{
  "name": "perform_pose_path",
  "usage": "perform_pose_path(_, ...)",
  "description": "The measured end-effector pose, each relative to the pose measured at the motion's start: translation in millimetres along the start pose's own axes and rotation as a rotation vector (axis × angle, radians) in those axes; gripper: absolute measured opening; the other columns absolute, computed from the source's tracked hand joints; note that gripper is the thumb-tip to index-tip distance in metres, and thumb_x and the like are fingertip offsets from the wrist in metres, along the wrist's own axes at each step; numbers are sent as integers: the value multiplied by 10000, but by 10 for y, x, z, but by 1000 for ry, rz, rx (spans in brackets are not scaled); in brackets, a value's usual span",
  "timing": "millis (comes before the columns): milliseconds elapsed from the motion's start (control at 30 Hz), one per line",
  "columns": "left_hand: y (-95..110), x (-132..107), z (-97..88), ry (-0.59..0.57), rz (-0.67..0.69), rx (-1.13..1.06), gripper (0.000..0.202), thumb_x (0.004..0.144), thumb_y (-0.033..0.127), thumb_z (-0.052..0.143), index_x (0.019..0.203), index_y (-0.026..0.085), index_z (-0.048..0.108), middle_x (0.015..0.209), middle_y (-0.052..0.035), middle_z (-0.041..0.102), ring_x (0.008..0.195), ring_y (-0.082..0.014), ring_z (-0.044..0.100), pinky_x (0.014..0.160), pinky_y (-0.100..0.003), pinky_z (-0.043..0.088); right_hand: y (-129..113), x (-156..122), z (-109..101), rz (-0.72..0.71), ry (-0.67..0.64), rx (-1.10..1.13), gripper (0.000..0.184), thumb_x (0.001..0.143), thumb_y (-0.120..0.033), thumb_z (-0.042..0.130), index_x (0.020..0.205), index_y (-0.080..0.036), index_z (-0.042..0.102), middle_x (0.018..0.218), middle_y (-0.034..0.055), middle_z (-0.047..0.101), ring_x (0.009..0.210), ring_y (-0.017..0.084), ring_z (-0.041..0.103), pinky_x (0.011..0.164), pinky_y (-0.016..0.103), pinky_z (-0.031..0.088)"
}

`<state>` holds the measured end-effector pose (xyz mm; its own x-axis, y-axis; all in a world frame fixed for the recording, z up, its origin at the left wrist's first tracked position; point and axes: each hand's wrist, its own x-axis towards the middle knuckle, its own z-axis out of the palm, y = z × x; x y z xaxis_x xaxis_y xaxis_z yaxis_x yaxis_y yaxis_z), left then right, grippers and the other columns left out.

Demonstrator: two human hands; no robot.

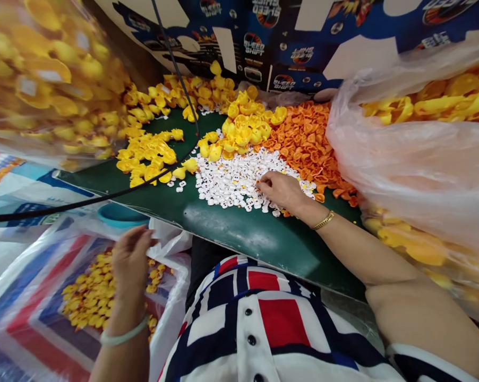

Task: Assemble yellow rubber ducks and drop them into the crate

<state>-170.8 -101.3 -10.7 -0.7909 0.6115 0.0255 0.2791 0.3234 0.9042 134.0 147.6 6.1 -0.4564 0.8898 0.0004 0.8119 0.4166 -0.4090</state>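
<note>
My right hand (283, 191) reaches into a spread pile of small white pieces with dark dots (227, 178). Its fingers are pinched together at the pile; a tiny orange spot shows by the fingertips, but what they hold is hidden. My left hand (131, 260) hangs in the air off the table's front edge, above a lined bag (170, 307) holding many small yellow pieces (92, 292). Its fingers are bent and blurred, so their grip is unclear. Behind the white pile lie yellow duck-like shells (245, 124), with orange beak-like pieces (303, 138) to their right.
More yellow pieces (146, 154) lie at the left of the green table (239, 228). A black cable (104, 199) crosses there. Big clear bags of yellow parts stand left (60, 79) and right (415, 159). Printed blue cardboard (283, 48) closes off the back. A teal bowl (122, 216) sits below the left edge.
</note>
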Motion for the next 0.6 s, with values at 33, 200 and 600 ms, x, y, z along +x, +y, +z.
perform_pose_path(33, 84, -27, 264, -97, 18, -113, 336, 724, 437, 721, 968, 215, 656, 801, 8, 685, 657, -173, 626, 718, -380, 539, 6, -9, -1, -4, 15, 19, 228, 906, -340, 537, 921, -200, 717, 957, 53, 733, 867, 224, 644, 716, 311, 421)
perform_pose_path(200, 530, -270, 1263, -691, 26, -353, 325, 801, 394, 694, 1032, 165, 681, 857, -56, 724, 611, -120, 631, 594, -260, 515, -126, -286, -35, -132, 98, 285, 189, 895, -301, 568, 804, -206, 703, 889, 33, 698, 842, 186, 617, 747, 299, 433)
perform_pose_path(600, 392, -259, 1172, -689, -103, -452, 379, 777, 370, 746, 1085, 163, 665, 915, -45, 718, 677, -129, 663, 702, -299, 564, -520, -255, 250, -509, -155, 44, 164, 980, -303, 524, 1002, -205, 653, 1005, 68, 663, 908, 201, 611, 724, 296, 444)
